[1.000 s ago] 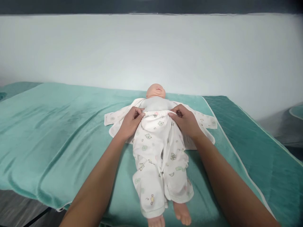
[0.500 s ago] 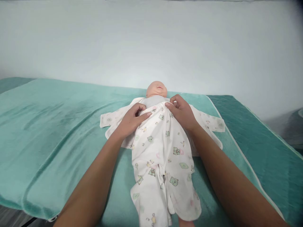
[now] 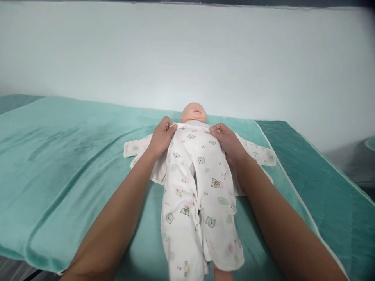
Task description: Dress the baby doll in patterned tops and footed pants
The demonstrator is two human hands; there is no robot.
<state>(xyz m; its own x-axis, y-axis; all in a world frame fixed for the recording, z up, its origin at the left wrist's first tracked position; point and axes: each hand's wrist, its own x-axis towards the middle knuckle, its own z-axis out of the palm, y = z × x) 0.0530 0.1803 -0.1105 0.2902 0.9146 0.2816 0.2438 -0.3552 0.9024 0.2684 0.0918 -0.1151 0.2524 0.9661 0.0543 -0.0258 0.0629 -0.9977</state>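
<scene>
The left hand pinches the upper left corner of a pair of white baby trousers between thumb and fingers; the right hand pinches the upper right corner the same way. Between the two hands, the top edge of the trousers stretches across the chest of a baby doll, just below its chin. The trousers, printed with green bears and small pink and yellow figures, lie along the front of the doll, with a gap between the legs. The left trouser leg runs out at the near edge of view; below the hem of the right one shows a bit of the doll's bare leg.

The doll lies on its back, head at the far end. Beneath it is spread a matching white jacket, its left sleeve and right sleeve reaching out to either side. Under everything is a light green plush blanket, with a darker green cloth to the right. A pale wall stands beyond; grey floor shows at the near left.
</scene>
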